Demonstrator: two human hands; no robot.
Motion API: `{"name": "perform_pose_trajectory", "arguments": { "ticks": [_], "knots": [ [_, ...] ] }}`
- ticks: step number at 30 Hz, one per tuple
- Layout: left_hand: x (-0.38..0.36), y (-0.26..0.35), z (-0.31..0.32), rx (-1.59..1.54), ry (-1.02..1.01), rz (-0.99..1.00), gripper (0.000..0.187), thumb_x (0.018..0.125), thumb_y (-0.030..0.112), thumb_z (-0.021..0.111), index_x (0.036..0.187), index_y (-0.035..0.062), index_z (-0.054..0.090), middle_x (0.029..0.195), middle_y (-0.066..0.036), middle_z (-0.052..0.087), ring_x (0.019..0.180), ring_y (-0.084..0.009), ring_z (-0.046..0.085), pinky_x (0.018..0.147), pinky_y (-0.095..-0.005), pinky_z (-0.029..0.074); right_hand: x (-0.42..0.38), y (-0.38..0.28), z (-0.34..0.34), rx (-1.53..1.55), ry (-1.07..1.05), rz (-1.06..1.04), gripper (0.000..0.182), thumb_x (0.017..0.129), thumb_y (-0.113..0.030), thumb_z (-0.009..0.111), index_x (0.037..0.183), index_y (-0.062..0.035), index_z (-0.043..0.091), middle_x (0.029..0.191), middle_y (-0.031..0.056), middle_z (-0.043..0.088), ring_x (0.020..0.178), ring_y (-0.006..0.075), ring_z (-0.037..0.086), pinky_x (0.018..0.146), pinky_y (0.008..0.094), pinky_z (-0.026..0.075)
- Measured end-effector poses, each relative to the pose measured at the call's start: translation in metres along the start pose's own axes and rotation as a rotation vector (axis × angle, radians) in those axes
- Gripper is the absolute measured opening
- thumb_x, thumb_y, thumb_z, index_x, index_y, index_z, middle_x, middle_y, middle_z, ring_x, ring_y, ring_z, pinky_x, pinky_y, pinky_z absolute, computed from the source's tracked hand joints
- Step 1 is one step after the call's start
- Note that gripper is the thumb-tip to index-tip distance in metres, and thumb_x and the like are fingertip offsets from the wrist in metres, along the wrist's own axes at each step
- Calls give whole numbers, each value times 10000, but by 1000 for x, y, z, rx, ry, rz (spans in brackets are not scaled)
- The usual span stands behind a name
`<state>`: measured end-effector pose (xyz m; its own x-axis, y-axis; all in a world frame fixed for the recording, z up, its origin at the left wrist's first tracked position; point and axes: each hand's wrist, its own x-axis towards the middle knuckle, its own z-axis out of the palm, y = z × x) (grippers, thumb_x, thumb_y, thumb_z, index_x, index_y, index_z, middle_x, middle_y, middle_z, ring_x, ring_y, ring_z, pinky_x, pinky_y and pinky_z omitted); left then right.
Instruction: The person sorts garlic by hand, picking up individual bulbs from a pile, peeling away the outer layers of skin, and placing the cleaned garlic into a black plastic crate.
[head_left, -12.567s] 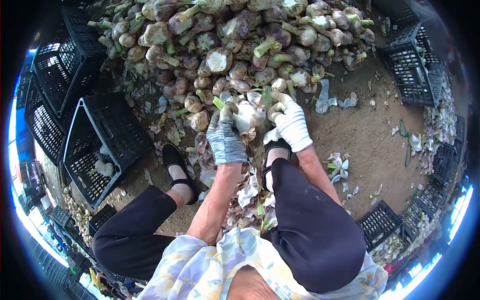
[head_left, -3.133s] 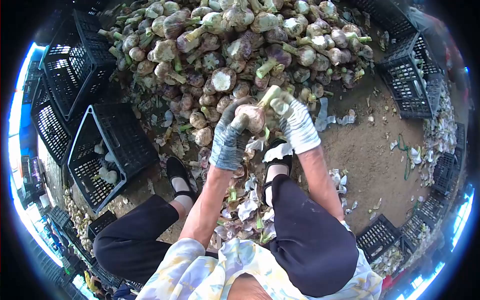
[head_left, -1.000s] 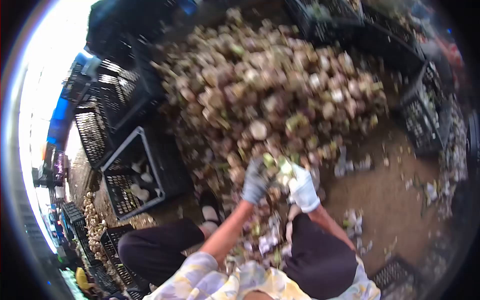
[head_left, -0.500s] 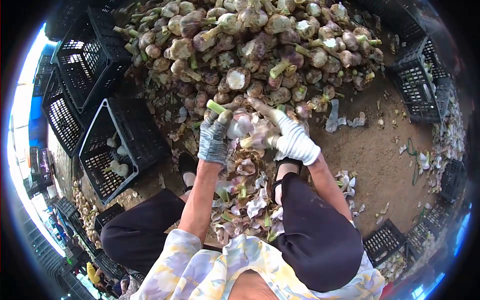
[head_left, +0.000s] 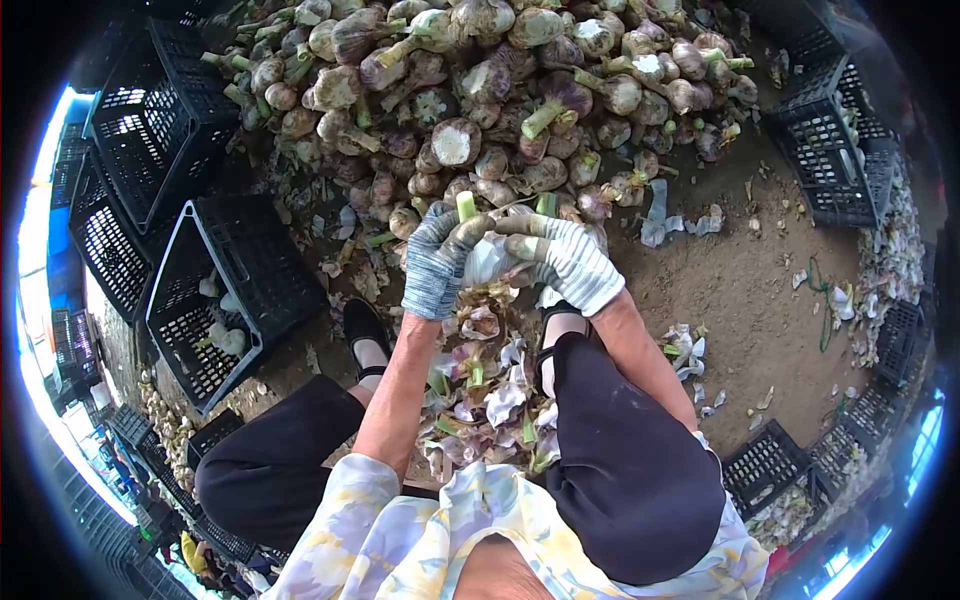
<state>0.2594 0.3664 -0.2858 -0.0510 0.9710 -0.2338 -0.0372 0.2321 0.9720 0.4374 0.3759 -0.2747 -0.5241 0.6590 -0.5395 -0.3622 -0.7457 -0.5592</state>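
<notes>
My left hand (head_left: pixel 435 262), in a grey knitted glove with dirty fingertips, grips a garlic bulb (head_left: pixel 487 259) whose cut green stem points up between the fingers. My right hand (head_left: pixel 572 262), in a white striped glove, has its fingers closed against the bulb's right side. Both hands hide part of the bulb, and its visible skin is pale. Just beyond the hands rises a large heap of unpeeled garlic (head_left: pixel 455 143). Loose garlic skins (head_left: pixel 505 400) and stem pieces lie on the ground between the feet.
A tilted black crate (head_left: pixel 255 290) at the left holds several pale bulbs. More black crates stand behind it and at the right (head_left: pixel 825 165). Brown ground (head_left: pixel 720 290) with scattered skins lies to the right. At the far lower left is a person in yellow (head_left: pixel 192 552).
My right hand has come closer to my left, and its fingers now meet the bulb. Loose skin between the hands is less visible. The view has shifted slightly.
</notes>
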Motion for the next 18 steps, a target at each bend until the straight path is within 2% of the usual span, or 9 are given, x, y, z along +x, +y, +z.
{"name": "perform_pose_trajectory", "arguments": {
  "ticks": [3,5,6,7,9,10,11,14,18],
  "knots": [
    [1,1,0,129,7,24,227,750,216,698,823,8,647,799,-58,549,730,-159,515,666,-290,410,-4,5,5,-145,51,-73,415,771,-105,609,1169,-32,514,989,93,620,831,181,623,662,308,518],
    [0,9,6,581,4,321,226,706,205,716,819,21,650,742,-80,554,703,-219,517,651,-331,409,5,20,12,-1060,231,-459,473,718,-105,629,1163,-7,501,1000,181,602,820,269,620,714,334,500],
    [-1,13,9,749,37,493,209,670,158,737,796,23,639,700,-91,547,616,-222,494,607,-326,410,4,20,19,-1181,278,-497,463,682,-110,628,1115,10,517,945,228,593,809,334,600,742,334,481],
    [-2,13,9,751,33,490,209,670,158,737,796,23,639,700,-91,547,616,-222,494,607,-326,410,6,21,19,-1177,279,-494,463,682,-110,628,1115,10,517,945,228,593,809,334,600,742,334,481],
    [-4,12,10,912,93,722,201,661,156,741,753,21,624,646,-92,511,598,-242,481,582,-335,397,14,23,14,-1001,223,-352,343,679,25,581,1021,9,557,840,78,622,756,125,565,684,252,464],
    [-7,13,7,936,61,637,183,681,141,727,785,19,637,661,-66,542,652,-203,523,612,-319,418,18,25,10,-600,55,-389,332,670,61,547,994,-7,580,803,61,622,713,99,546,637,247,459],
    [-10,12,5,936,59,635,183,681,141,727,785,19,637,661,-66,542,652,-203,523,612,-319,418,18,26,9,-599,57,-387,332,670,61,547,994,-7,580,803,61,622,713,99,546,637,247,459],
    [-17,13,-3,-53,167,-12,213,792,235,671,861,36,642,770,-29,614,705,-115,570,649,-263,476,33,49,-2,-814,274,-391,128,712,2,587,837,-16,612,704,89,620,632,105,558,566,284,461],
    [-11,11,-13,-453,61,-106,307,814,279,640,961,11,619,819,-71,635,707,-158,599,671,-297,506,31,99,-7,-1324,-15,-515,97,706,-108,602,775,-45,627,663,95,607,592,248,565,571,357,466]
  ]
}}
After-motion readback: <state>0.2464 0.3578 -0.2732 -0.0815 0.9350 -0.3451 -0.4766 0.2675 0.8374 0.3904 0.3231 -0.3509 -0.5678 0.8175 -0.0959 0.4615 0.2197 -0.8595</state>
